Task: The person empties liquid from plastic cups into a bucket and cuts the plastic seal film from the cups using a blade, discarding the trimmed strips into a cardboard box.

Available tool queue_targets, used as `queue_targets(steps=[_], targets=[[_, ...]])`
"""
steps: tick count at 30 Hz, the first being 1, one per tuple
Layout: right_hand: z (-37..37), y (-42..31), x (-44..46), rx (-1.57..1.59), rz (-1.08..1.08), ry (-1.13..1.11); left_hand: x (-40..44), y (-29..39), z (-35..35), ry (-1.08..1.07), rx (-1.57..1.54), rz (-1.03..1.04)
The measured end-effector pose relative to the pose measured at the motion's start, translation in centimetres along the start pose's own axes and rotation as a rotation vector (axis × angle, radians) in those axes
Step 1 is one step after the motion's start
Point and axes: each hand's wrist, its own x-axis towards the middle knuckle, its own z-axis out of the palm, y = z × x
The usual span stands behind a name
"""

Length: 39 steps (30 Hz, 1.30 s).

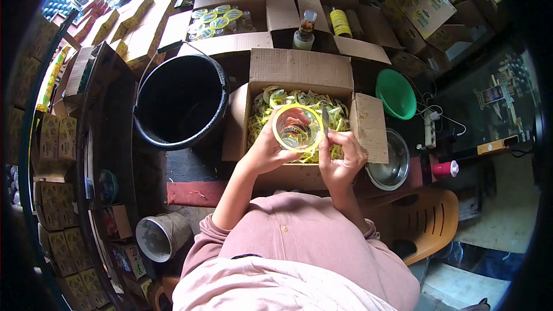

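My left hand (264, 148) is closed round a clear plastic cup (312, 133) with a yellow rim, its mouth turned up towards me. Fingers show through the cup's wall. Pinched upright in my right hand (342, 158) is a small knife (325, 118), its blade beside the right edge of the cup's rim; I cannot tell whether it touches. Both hands are above an open cardboard box (302, 69) filled with yellow and clear plastic scraps (262, 109).
A large black bucket (147, 129) stands left of the box. To the right are a green bowl (397, 95), a metal bowl (403, 164) and a power strip (429, 129). Behind, one carton holds lidded cups (219, 22), another stacked yellow-rimmed cups (340, 23).
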Motion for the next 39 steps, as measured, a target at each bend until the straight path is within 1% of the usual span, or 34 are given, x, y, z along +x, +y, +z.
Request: queue_targets(steps=[6,10,13,16,19,22,23,27,30,32,36,37,39], targets=[[0.1,0.3,0.0,0.002,0.0,0.013,-0.1,-0.2,0.0,-0.026,-0.021,-0.029],[0.2,0.2,0.3,-0.017,-0.004,0.029,0.0,-0.4,-0.4,-0.1,0.091,0.01],[0.2,0.3,0.4,-0.009,-0.011,0.033,0.0,-0.4,-0.5,-0.125,0.114,-0.012],[0.3,0.5,0.6,-0.002,-0.012,0.028,0.1,1.1,0.4,-0.109,-0.096,-0.094],[0.4,0.4,0.7,0.026,-0.004,0.03,0.1,0.8,0.1,-0.134,-0.07,-0.078],[0.3,0.3,0.6,0.008,0.023,0.041,0.1,0.4,0.3,-0.053,-0.159,-0.068],[0.3,0.3,0.6,-0.006,0.034,0.046,-0.1,0.7,0.3,-0.031,-0.289,-0.141],[0.2,-0.2,0.1,0.069,0.037,0.045,-0.1,1.1,0.1,0.005,-0.267,-0.105],[0.1,-0.5,-0.1,0.081,0.011,0.031,-0.1,0.9,0.2,0.023,-0.306,-0.094],[0.1,-0.6,-0.1,0.05,-0.01,0.026,-0.2,0.6,0.3,-0.023,-0.291,-0.099],[0.1,0.1,0.0,0.09,0.017,0.044,-0.4,0.8,0.6,-0.08,-0.199,-0.077],[0.1,0.2,0.0,0.115,0.033,0.048,-0.3,0.7,0.5,-0.08,-0.239,-0.088],[0.0,0.3,-0.1,0.136,0.059,0.064,-0.3,0.7,0.2,-0.003,-0.276,-0.153]])
